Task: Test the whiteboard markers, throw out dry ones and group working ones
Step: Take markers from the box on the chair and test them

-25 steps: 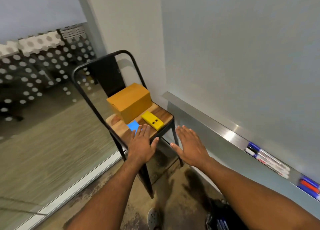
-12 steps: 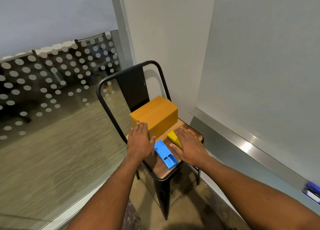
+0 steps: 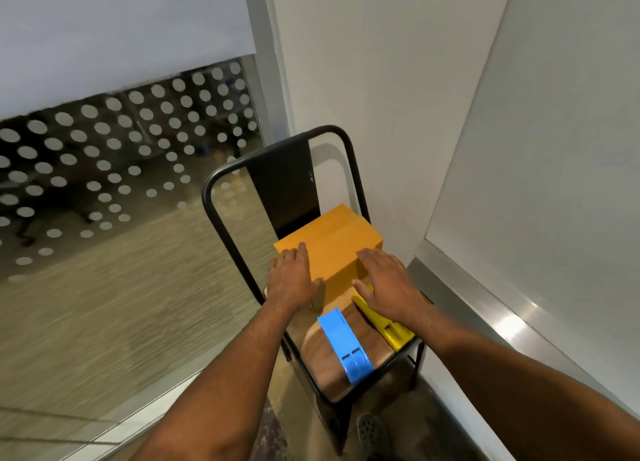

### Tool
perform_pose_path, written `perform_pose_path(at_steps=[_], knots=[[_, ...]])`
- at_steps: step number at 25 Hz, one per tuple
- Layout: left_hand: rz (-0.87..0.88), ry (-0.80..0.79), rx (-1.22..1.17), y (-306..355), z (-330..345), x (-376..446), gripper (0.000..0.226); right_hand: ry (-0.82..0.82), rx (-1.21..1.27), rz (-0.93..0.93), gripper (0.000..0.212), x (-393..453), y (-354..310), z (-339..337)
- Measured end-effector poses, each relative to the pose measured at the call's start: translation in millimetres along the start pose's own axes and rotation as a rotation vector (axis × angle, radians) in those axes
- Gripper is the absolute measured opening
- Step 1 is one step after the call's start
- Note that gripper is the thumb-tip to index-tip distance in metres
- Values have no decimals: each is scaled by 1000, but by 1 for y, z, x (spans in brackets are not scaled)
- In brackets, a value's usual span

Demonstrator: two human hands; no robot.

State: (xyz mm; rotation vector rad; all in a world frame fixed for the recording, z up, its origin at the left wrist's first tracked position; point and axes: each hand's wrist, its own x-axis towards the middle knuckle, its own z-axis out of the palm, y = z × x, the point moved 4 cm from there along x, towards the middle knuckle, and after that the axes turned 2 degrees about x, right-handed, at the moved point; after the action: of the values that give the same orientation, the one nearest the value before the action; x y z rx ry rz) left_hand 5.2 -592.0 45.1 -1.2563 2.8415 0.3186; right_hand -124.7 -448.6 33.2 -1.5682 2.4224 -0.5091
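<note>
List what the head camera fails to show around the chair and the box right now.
- Cardboard box: its contents, since it is closed.
- Yellow tray: its far end, covered by the right hand.
- Left hand: how firm its grip is; the palm hides the contact with the box corner.
- Markers: none in view; the whiteboard ledge runs off the right edge.
- Chair: legs hidden under the seat.

Single head-worn view, steeply downward and forward, close above chair [image 3: 346,363] beside whiteboard [image 3: 554,148].
</note>
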Motion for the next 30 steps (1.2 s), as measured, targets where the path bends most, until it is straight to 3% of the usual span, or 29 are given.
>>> perform_pose_path(at_steps=[3, 6, 10, 12, 16, 18, 20, 23, 25, 30], knots=[[15, 127, 22, 8, -8, 7, 88, 60, 57, -2, 66, 39, 10, -12], [-26, 87, 20, 11, -4, 15, 93, 128, 141, 32, 66, 72, 25, -21], [-24, 71, 105, 18, -1, 16, 92, 74, 153, -3, 64, 93, 34, -18], [19, 149, 153, 25, -8, 13, 81, 93, 189, -10, 60, 100, 36, -21], [262, 364, 260, 47, -14, -2, 35, 347, 355, 90, 41, 118, 36, -57], [406, 365, 232, 55, -5, -9, 22, 272, 388, 79, 33, 130, 34, -69], [490, 226, 194, 62, 1, -14, 21, 64, 276, -37, 30, 139, 27, -67], [359, -60, 153, 61, 10, -10, 57, -299, 41, -210, 32, 135, 13, -39], [311, -110, 126, 56, 13, 0, 67, -441, -147, -274, 28, 128, 6, -18], [325, -128, 240, 51, 10, 22, 75, -367, -494, -340, 34, 130, -3, -6]])
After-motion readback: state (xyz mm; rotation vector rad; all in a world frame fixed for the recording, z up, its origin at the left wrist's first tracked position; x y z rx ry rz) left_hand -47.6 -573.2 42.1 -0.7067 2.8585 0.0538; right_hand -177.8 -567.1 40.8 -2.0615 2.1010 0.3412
